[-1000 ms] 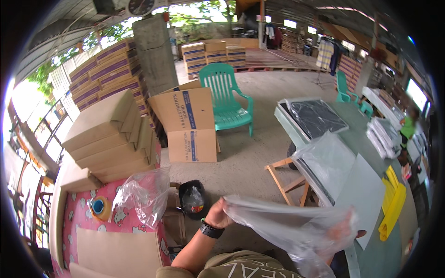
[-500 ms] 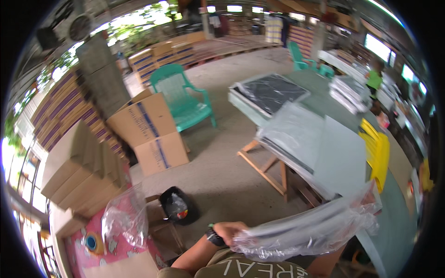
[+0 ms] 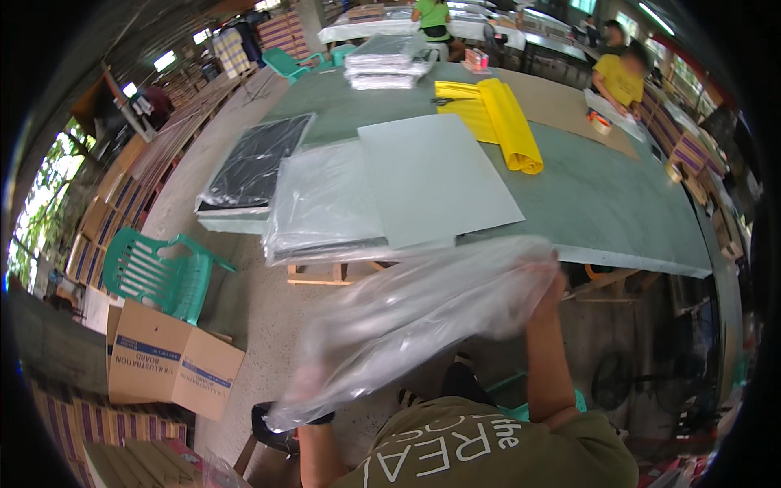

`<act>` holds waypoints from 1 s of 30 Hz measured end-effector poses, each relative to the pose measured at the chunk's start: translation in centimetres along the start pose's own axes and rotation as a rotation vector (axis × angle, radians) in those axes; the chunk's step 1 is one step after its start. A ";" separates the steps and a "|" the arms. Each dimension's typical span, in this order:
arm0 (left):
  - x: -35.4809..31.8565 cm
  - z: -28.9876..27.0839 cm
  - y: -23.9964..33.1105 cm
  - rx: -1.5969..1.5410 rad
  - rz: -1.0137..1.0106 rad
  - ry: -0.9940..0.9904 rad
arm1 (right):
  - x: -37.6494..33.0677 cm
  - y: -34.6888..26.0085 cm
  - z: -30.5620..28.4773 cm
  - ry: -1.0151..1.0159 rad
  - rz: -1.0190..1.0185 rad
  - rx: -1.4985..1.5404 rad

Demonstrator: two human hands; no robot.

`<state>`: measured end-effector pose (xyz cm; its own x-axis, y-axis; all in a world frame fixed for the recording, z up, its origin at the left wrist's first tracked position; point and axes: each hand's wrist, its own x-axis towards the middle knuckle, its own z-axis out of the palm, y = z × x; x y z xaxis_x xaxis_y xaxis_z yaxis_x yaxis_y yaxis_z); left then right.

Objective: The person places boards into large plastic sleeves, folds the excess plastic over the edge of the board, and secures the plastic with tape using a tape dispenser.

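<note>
Between my two hands hangs a flat pack wrapped in clear plastic (image 3: pixel 423 313), tilted and smeared by motion. My left hand (image 3: pixel 307 384) grips its lower left corner, fingers blurred behind the film. At the upper right end my right hand (image 3: pixel 550 281) is closed on the edge. Just beyond the pack, on the green table (image 3: pixel 602 203), lies a pale grey sheet (image 3: pixel 439 179). It overlaps a plastic-covered stack (image 3: pixel 325 199), and left of that is a black plastic-wrapped panel (image 3: pixel 259 161). What is inside the held pack cannot be made out.
A yellow roll (image 3: pixel 512 126) and scissors (image 3: pixel 443 102) lie farther back on the table, near wrapped white packs (image 3: pixel 386 61). Tape (image 3: pixel 600 124) rests by a person in yellow (image 3: pixel 618 81). A green chair (image 3: pixel 163 272), an open carton (image 3: pixel 171 358) and a black bin (image 3: pixel 272 431) stand left.
My view has swung right toward the table. The wrapped pack is now stretched in front of me, with my right hand visible at its far end; my left hand still grips the other end.
</note>
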<state>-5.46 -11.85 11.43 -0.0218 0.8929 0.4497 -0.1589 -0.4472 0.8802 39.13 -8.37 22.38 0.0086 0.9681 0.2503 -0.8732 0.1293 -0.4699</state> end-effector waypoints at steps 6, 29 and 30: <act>6.5 7.4 1.0 -0.478 -0.644 0.036 | 1.2 -7.2 -5.6 0.139 0.395 -0.784; 13.3 21.0 -13.5 0.969 -0.395 0.281 | 10.9 -6.7 -29.0 0.652 0.208 -1.315; 10.8 19.1 -13.9 0.927 -0.449 0.275 | 9.1 -6.8 -27.4 0.670 0.278 -1.349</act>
<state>15.38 3.02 6.96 -0.3884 0.9151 0.1078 0.6032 0.1640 0.7805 58.49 5.42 4.66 0.4595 0.8618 -0.2147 0.1918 -0.3323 -0.9235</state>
